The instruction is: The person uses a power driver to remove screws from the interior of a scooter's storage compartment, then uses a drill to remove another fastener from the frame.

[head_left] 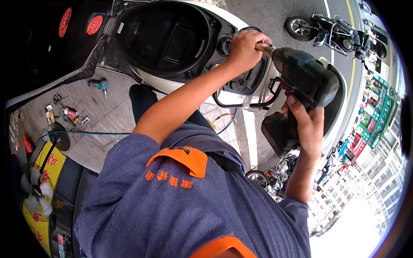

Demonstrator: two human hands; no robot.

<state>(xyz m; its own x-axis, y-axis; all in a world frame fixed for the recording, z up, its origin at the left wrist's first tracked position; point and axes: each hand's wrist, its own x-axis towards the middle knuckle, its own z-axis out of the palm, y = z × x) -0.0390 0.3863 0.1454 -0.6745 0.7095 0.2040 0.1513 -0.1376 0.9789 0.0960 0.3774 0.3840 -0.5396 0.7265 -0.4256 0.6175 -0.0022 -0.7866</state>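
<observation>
My right hand (306, 122) is wrapped around the grip of a black cordless impact wrench (307, 73), its battery at the bottom of the handle. At the wrench's nose, my left hand (248, 49) has its fingers closed around the metal socket (263, 47). Both hands are above a white scooter (150, 77) with its seat up, and the black storage bin (172, 38) lies exposed left of my left hand. A black grab rail (241, 105) curves below the wrench. My left hand hides whatever is beneath it.
On the paving at left lie a teal drill (100, 86), a spray can (71, 112) and small tools. A thin blue hose (99, 133) crosses there, near a fan (39, 192). A black motorcycle (340, 34) stands by the road; another (275, 172) is to my right.
</observation>
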